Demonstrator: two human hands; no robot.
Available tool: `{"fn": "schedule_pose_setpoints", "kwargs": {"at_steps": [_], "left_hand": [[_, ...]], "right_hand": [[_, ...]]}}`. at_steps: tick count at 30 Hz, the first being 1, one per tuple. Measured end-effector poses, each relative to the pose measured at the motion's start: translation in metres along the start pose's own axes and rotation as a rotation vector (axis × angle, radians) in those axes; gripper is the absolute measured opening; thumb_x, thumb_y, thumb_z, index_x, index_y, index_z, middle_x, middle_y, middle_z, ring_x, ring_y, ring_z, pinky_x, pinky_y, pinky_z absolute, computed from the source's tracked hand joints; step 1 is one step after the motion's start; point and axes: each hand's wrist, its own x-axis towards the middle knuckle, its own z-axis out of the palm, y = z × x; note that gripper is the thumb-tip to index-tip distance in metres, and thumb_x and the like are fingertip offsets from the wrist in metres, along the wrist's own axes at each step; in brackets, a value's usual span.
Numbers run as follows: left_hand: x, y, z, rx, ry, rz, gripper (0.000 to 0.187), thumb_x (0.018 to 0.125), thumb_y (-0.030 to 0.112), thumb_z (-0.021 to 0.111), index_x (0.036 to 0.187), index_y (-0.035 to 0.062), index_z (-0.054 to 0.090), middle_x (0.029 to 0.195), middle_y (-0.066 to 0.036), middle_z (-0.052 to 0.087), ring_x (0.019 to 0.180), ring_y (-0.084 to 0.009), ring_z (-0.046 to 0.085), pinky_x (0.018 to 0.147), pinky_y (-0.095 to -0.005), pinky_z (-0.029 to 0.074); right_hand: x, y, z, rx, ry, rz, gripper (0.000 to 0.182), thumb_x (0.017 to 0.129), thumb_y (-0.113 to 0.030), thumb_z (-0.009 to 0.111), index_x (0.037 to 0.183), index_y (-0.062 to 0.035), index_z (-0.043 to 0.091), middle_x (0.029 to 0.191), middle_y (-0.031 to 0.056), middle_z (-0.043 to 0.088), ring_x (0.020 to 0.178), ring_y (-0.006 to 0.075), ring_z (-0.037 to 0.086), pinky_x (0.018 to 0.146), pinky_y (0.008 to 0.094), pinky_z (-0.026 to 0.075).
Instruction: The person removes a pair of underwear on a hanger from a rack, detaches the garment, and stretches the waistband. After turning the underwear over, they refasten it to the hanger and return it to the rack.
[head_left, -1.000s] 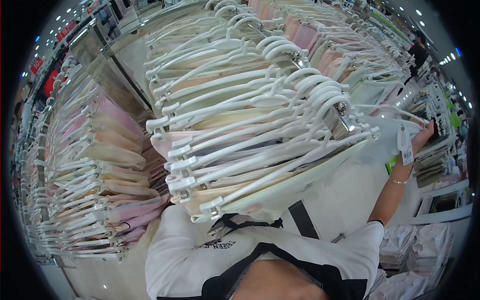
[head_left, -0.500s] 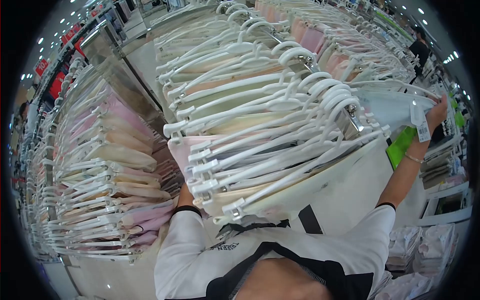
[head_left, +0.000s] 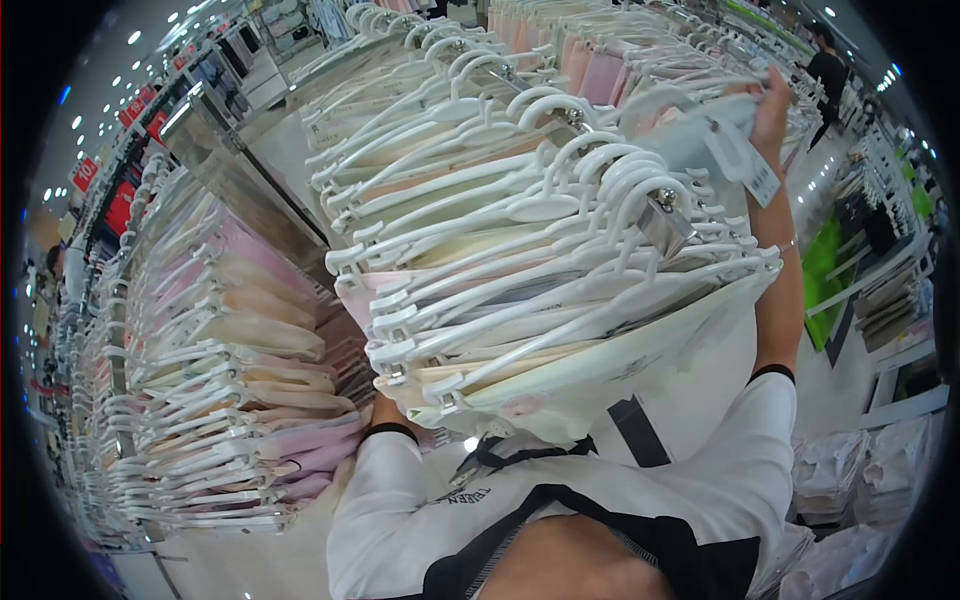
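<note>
My right hand is raised beyond the right end of the rack, fingers closed on the edge of a pale blue garment. White paper tags dangle from that garment beside my wrist. My left forearm reaches under the near end of the rack, and the hanging garments hide that hand. Between my arms hangs a dense row of white clip hangers with pale garments on a metal rail. The nearest garment is pale yellow-green.
Another packed rack of pastel garments stands at left. More hanging garments continue behind. A bright green item and folded stacks are at right. Another person in black stands at far right.
My right hand has moved inward and up, bringing the pale blue garment and its tags closer to the rail. The nearest garments have shifted slightly; my left hand stays hidden.
</note>
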Motion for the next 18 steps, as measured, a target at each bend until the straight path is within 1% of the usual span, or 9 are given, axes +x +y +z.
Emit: {"fn": "schedule_pose_setpoints", "kwargs": {"at_steps": [2, 4, 7, 10, 13, 14, 17, 18], "left_hand": [[-0.003, -0.001, -0.001, 0.014, -0.003, -0.002, 0.034, 0.066, 0.029, 0.048, 0.088, 0.0039, 0.049, 0.088, -0.012, 0.051, 0.081, -0.0241, 0.048, 0.069, -0.0314, 0.037], [-0.004, -0.002, -0.001, 0.018, -0.002, 0.002, 0.033, 0.066, 0.029, 0.048, 0.088, 0.0039, 0.049, 0.087, -0.012, 0.051, 0.081, -0.0241, 0.048, 0.069, -0.0314, 0.037], [-0.012, -0.003, 0.0, 0.032, -0.009, -0.002, 0.033, 0.066, 0.029, 0.048, 0.088, 0.004, 0.049, 0.087, -0.012, 0.051, 0.081, -0.0242, 0.048, 0.069, -0.0314, 0.038], [-0.019, -0.003, 0.002, 0.047, -0.01, -0.001, 0.033, 0.066, 0.029, 0.048, 0.087, 0.004, 0.05, 0.087, -0.012, 0.052, 0.081, -0.0243, 0.048, 0.069, -0.0314, 0.038], [-0.021, -0.002, 0.005, 0.06, -0.018, -0.003, 0.033, 0.066, 0.028, 0.048, 0.087, 0.004, 0.05, 0.087, -0.012, 0.052, 0.081, -0.0243, 0.048, 0.069, -0.0314, 0.038], [-0.021, -0.001, 0.006, 0.069, -0.022, -0.002, 0.032, 0.066, 0.028, 0.049, 0.087, 0.0041, 0.05, 0.087, -0.012, 0.052, 0.081, -0.0244, 0.048, 0.069, -0.0314, 0.038], [-0.019, 0.002, 0.01, 0.084, -0.03, 0.007, 0.032, 0.065, 0.028, 0.049, 0.087, 0.0041, 0.05, 0.087, -0.012, 0.052, 0.081, -0.0244, 0.048, 0.069, -0.0314, 0.038], [-0.018, 0.004, 0.011, 0.094, -0.034, 0.011, 0.032, 0.065, 0.028, 0.049, 0.087, 0.0041, 0.05, 0.087, -0.012, 0.052, 0.081, -0.0244, 0.048, 0.069, -0.0314, 0.038]], "right_hand": [[0.011, 0.023, 0.0, -0.133, -0.109, -0.023, 0.02, 0.077, -0.027, 0.039, 0.08, -0.0077, 0.044, 0.057, 0.0029, 0.044, 0.051, 0.0119, 0.045, 0.049, 0.0229, 0.039], [0.007, 0.028, 0.019, 0.093, -0.173, 0.258, 0.024, 0.077, -0.029, 0.039, 0.073, -0.0058, 0.045, 0.057, 0.0029, 0.045, 0.048, 0.0097, 0.043, 0.046, 0.0226, 0.038], [-0.027, 0.021, 0.057, -0.048, -0.26, 0.243, 0.026, 0.077, -0.028, 0.04, 0.067, -0.0055, 0.045, 0.058, 0.0023, 0.046, 0.046, 0.0075, 0.041, 0.045, 0.0221, 0.037], [-0.029, 0.034, 0.046, -0.08, -0.444, 0.356, 0.03, 0.076, -0.031, 0.04, 0.066, -0.0043, 0.047, 0.058, 0.0012, 0.047, 0.051, 0.0076, 0.042, 0.046, 0.0209, 0.036], [-0.033, 0.037, 0.036, -0.376, -0.664, 0.353, 0.029, 0.076, -0.031, 0.042, 0.066, -0.0044, 0.049, 0.061, -0.0013, 0.046, 0.055, 0.0055, 0.041, 0.049, 0.0209, 0.036], [-0.037, 0.031, 0.031, -0.441, -0.699, 0.452, 0.03, 0.076, -0.032, 0.042, 0.071, -0.0039, 0.05, 0.064, -0.0016, 0.045, 0.057, 0.0054, 0.041, 0.054, 0.0197, 0.036], [-0.046, 0.013, 0.027, -0.601, -0.848, 0.477, 0.025, 0.078, -0.026, 0.04, 0.08, -0.003, 0.049, 0.073, 0.0004, 0.048, 0.061, 0.0069, 0.045, 0.054, 0.019, 0.037], [-0.051, 0.009, 0.024, -0.536, -0.789, 0.442, 0.025, 0.078, -0.026, 0.039, 0.081, -0.0037, 0.049, 0.076, 0.0015, 0.049, 0.065, 0.0074, 0.045, 0.056, 0.0187, 0.037]]}}
